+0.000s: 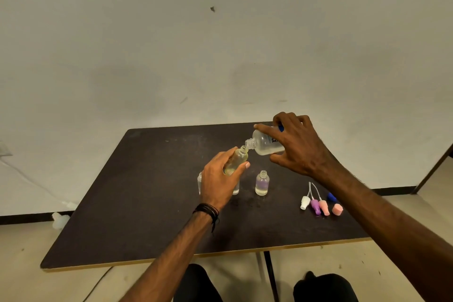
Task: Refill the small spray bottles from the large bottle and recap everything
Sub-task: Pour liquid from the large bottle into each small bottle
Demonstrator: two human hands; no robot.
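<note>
Landmark: the dark table (137,203), seen from above; all places below are given against it.
Right hand (297,146): above the table's far right part, wrapped around the large bottle (263,143), which is tipped almost flat with its open neck pointing left.
Left hand (220,179): above the table's middle, fingers closed around a small yellowish bottle (237,159), tilted so its mouth meets the large bottle's neck.
Liquid stream: too fine to make out between the two necks.
Purple-tinted bottle (262,182): upright and uncapped on the table's middle, just right of the left hand.
Other small bottles (199,182): upright on the table behind the left hand, mostly hidden; their count is unclear.
Spray tops (316,205): white, purple and pink, lying in a row on the table's right side, tubes pointing away.
Pink cap (337,209): just right of the spray tops.
Blue cap (331,195): on the table's right side, partly cut off by the right forearm.
Large bottle's label: covered by fingers, unreadable.
</note>
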